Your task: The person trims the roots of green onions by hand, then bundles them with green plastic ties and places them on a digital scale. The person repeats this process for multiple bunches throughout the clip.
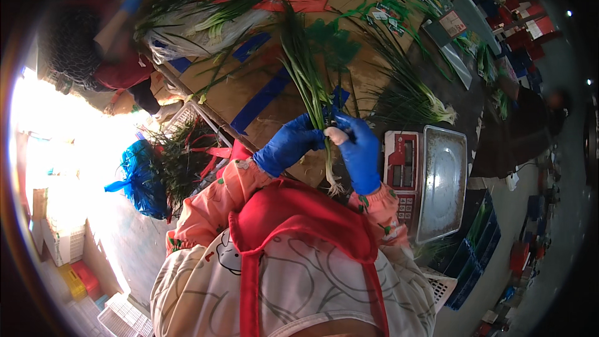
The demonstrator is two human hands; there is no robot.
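Observation:
A bunch of green onions (pixel 304 68) stands out before me, its leaf tips pointing away and its pale roots towards my apron. My left hand (pixel 292 142), in a blue glove, grips the bunch from the left just above the white stems. On the other side my right hand (pixel 359 150), also blue-gloved, has its fingers closed around the same stems; a pale thumb or fingertip shows past the glove. A small dark band or tag at the fingers is too blurred to tell. Another bunch of green onions (pixel 416 84) lies loose on the cardboard-covered table (pixel 266 89) to the right.
A digital scale with a metal pan (pixel 444 185) stands close at my right. Green ties with tags (pixel 390 16) lie at the far right. More green onions (pixel 224 7) rest on plastic sheeting at the far left, near a co-worker (pixel 75 42). A blue plastic bag (pixel 140 178) sits lower left.

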